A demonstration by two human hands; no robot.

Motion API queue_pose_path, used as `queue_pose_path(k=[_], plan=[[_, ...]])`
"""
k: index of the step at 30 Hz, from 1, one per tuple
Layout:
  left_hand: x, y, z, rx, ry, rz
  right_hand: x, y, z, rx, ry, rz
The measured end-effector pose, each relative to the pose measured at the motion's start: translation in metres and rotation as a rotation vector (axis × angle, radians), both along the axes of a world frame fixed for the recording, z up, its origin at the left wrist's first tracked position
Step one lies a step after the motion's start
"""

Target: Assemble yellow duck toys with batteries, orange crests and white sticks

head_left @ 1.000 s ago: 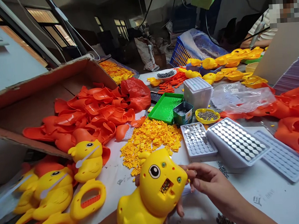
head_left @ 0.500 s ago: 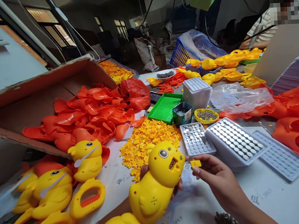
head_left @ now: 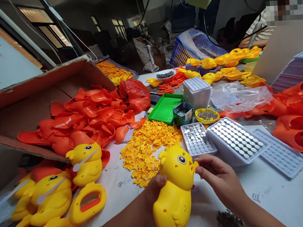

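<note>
Nearest you, the yellow duck body (head_left: pixel 175 210) stands upright above the table, its base running out of view, and your left hand (head_left: pixel 155 188) grips it around the back of the neck. Your right hand (head_left: pixel 218 172) pinches a small yellow piece (head_left: pixel 194 166) between thumb and fingertips at the front of the duck's head; I cannot tell whether that piece is seated. Below your right wrist, dark metal parts (head_left: pixel 229 220) lie piled on white paper (head_left: pixel 270 209). To your left sit 3 yellow ducks (head_left: pixel 89 168) with pale strips across them, near a ring-shaped handle (head_left: pixel 75 210). Beyond the duck body spreads a heap of yellow parts (head_left: pixel 141 158); to its right, a white tray (head_left: pixel 204 150) and a tray stack (head_left: pixel 226 153) carry silver discs. Farther out, you have a cardboard box (head_left: pixel 21 96) with orange-red shells (head_left: pixel 88 113), a green tray (head_left: pixel 165 109), a dark tin (head_left: pixel 178 119) and a yellow bowl (head_left: pixel 208 121). Well back are a blue crate (head_left: pixel 180 54) and a person's striped sleeve (head_left: pixel 258 29).
</note>
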State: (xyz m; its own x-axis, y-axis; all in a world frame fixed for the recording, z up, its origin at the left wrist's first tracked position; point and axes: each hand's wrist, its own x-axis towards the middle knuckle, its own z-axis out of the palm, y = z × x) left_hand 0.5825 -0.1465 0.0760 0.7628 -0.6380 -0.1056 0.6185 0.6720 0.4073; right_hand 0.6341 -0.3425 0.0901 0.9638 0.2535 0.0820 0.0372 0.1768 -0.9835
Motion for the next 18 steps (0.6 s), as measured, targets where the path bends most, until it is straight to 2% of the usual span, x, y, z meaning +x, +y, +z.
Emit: queue_pose_path(k=[4, 7, 11, 15, 18], plan=[[-0.0014, 0.0028, 0.0017, 0.030, 0.002, -0.036, -0.0017, -0.0054, -0.0066, -0.081, -0.256, -0.023], [-0.0015, 0.0019, 0.0021, 0.081, 0.021, -0.020, -0.0028, -0.0068, -0.0075, -0.092, -0.309, -0.011], [-0.0005, -0.0014, 0.0028, 0.097, 0.042, -0.024, -0.0017, -0.0059, -0.0064, -0.086, -0.245, 0.000], [0.0008, -0.0046, 0.0062, 0.113, 0.033, 0.031, 0.0001, -0.0054, -0.0053, -0.090, -0.110, -0.008], [0.0014, -0.0056, 0.0080, 0.149, 0.021, 0.076, 0.0007, -0.0046, -0.0028, -0.036, -0.001, 0.004]])
